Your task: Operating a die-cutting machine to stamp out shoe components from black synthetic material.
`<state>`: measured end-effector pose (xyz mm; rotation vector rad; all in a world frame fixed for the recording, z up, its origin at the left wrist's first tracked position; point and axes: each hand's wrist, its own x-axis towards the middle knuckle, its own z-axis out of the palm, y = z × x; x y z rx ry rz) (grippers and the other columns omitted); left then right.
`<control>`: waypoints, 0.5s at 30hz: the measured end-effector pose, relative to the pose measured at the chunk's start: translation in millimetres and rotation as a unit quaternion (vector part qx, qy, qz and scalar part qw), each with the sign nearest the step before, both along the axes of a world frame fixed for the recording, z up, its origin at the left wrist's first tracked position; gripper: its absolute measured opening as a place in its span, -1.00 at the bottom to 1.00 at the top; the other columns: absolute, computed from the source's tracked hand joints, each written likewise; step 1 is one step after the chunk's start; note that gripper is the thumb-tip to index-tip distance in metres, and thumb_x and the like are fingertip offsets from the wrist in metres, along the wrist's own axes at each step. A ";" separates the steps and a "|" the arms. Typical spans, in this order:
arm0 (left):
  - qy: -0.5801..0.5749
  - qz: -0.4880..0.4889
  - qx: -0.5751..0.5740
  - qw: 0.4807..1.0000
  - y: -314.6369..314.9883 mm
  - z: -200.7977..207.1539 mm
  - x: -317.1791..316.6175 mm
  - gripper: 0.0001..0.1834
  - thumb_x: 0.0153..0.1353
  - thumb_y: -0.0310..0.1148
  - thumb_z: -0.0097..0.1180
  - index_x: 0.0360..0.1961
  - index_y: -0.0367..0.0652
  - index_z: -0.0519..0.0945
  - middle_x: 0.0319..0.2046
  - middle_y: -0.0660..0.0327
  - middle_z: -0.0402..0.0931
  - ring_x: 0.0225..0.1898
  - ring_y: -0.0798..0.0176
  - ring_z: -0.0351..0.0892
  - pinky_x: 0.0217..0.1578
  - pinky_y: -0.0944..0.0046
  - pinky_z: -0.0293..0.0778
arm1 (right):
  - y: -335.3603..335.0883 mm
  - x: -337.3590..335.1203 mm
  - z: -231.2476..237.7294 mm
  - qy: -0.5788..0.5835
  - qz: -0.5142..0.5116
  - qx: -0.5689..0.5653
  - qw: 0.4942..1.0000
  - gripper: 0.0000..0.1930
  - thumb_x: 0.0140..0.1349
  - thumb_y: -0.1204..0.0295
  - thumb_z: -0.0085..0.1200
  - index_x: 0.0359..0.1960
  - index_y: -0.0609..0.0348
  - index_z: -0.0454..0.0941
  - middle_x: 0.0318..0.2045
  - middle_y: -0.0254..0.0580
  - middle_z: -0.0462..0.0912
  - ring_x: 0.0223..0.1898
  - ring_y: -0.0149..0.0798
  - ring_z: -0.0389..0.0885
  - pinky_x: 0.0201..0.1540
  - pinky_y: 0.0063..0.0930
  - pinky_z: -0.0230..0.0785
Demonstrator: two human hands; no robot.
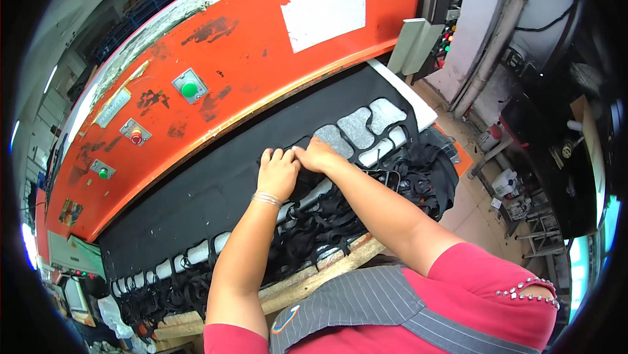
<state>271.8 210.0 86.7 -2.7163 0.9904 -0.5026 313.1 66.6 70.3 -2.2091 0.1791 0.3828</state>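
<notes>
A wide black fabric-like sheet [196, 200] lies on the machine's bed, with rounded cut-out openings along its near edge. Pale grey surface shows through the openings, largest at the right. My left hand [278, 174] has its fingers bent down onto the sheet near its middle. Beside it, almost touching, my right hand [316, 156] is closed in a pinch at the rim of an opening. Both hands grip the black material, though their undersides are hidden. Tangled black offcut strips [320, 223] hang below the near edge, under my forearms.
Behind the bed rises an orange machine beam [242, 47] with a large green button [190, 89] and a red button [136, 136]. A wooden rail [307, 279] runs along the front. A control box [441, 20] with lit buttons stands at the far right.
</notes>
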 end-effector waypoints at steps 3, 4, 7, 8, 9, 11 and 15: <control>0.016 0.002 -0.014 1.000 14.5 -1.1 -9.9 -0.82 0.09 -0.31 0.00 -0.31 0.00 0.62 -0.26 0.32 0.46 -0.14 0.21 0.42 0.09 0.04 0.22 | -0.4 -7.2 6.5 -0.001 0.003 -0.027 1.000 -0.26 0.17 0.00 0.09 0.12 0.51 0.32 0.13 0.35 0.40 0.21 0.16 0.36 0.26 -0.20 0.21; -0.003 -0.011 -0.073 0.997 21.3 -5.6 -13.1 -0.84 0.08 -0.33 0.01 -0.34 0.01 0.61 -0.27 0.33 0.46 -0.15 0.21 0.41 0.06 0.05 0.22 | -2.3 -4.2 9.9 0.046 0.042 -0.018 0.998 -0.33 0.17 0.06 0.10 0.09 0.48 0.38 0.14 0.28 0.41 0.23 0.13 0.34 0.26 -0.20 0.20; -0.047 -0.037 -0.175 0.983 36.8 -18.7 -21.0 -0.87 0.04 -0.38 0.04 -0.36 0.04 0.59 -0.30 0.32 0.43 -0.19 0.19 0.40 0.01 0.09 0.23 | 5.1 -5.3 -5.1 0.029 0.075 -0.100 0.992 -0.48 0.18 0.18 0.10 0.01 0.41 0.49 0.12 0.13 0.47 0.21 0.06 0.35 0.26 -0.20 0.19; -0.050 -0.035 -0.200 0.978 42.7 -23.0 -25.0 -0.85 0.03 -0.40 0.04 -0.34 0.02 0.59 -0.30 0.30 0.42 -0.20 0.17 0.40 0.01 0.10 0.23 | 10.5 -11.7 -4.2 -0.028 0.073 -0.189 0.979 -0.57 0.19 0.26 0.08 -0.02 0.38 0.54 0.09 0.05 0.51 0.19 0.02 0.37 0.26 -0.21 0.19; -0.053 -0.031 -0.225 0.972 48.4 -27.2 -27.9 -0.83 0.02 -0.42 0.04 -0.33 0.00 0.58 -0.30 0.28 0.42 -0.20 0.16 0.40 0.01 0.10 0.24 | 13.3 -13.4 -1.7 -0.023 0.076 -0.184 0.980 -0.57 0.19 0.26 0.08 -0.02 0.38 0.54 0.09 0.05 0.51 0.19 0.02 0.37 0.26 -0.21 0.19; -0.046 -0.030 -0.236 0.970 62.6 -38.1 -31.4 -0.77 -0.05 -0.49 0.09 -0.29 -0.04 0.57 -0.29 0.26 0.42 -0.20 0.12 0.39 -0.01 0.10 0.26 | 15.1 -14.2 12.3 -0.019 0.136 -0.299 0.944 -0.65 0.19 0.39 0.03 -0.02 0.31 0.57 0.05 -0.03 0.55 0.14 -0.05 0.40 0.26 -0.25 0.19; -0.052 -0.039 -0.269 0.961 78.6 -46.6 -34.4 -0.66 -0.19 -0.54 0.19 -0.27 -0.08 0.58 -0.28 0.24 0.45 -0.19 0.06 0.39 -0.07 0.07 0.28 | 18.8 -4.1 11.2 0.027 0.054 -0.230 0.971 -0.69 0.18 0.47 0.03 -0.04 0.27 0.59 0.05 0.02 0.55 0.17 -0.07 0.43 0.15 -0.37 0.36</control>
